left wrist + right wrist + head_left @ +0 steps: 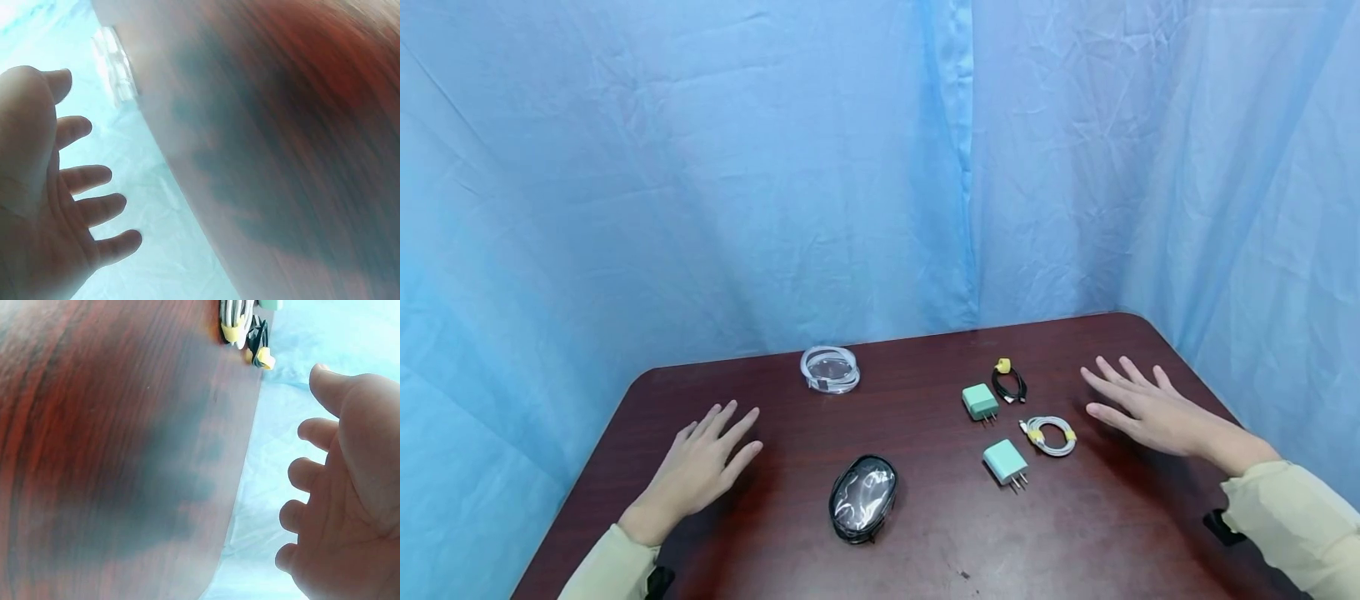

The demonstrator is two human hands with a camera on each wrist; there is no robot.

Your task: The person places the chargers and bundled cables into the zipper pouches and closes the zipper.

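My left hand (692, 467) hovers over the left side of the table, fingers spread and holding nothing. Over the right side my right hand (1157, 412) is likewise spread, palm down. Nearest to it lies a coiled white cable (1050, 437) with yellow ties. Behind that cable is a coiled black cable (1009, 385) with a yellow tie. Two mint-green plug chargers, one farther back (980, 402) and one closer (1005, 462), lie left of the cables. A small black zip case (864, 499) with a clear top sits front centre. Toward the back edge rests a coiled clear-white cable (830, 370).
The dark red-brown wooden table (925, 567) has rounded back corners. Light blue curtains (850, 167) hang behind it and along both sides. Both hands cast shadows on the tabletop.
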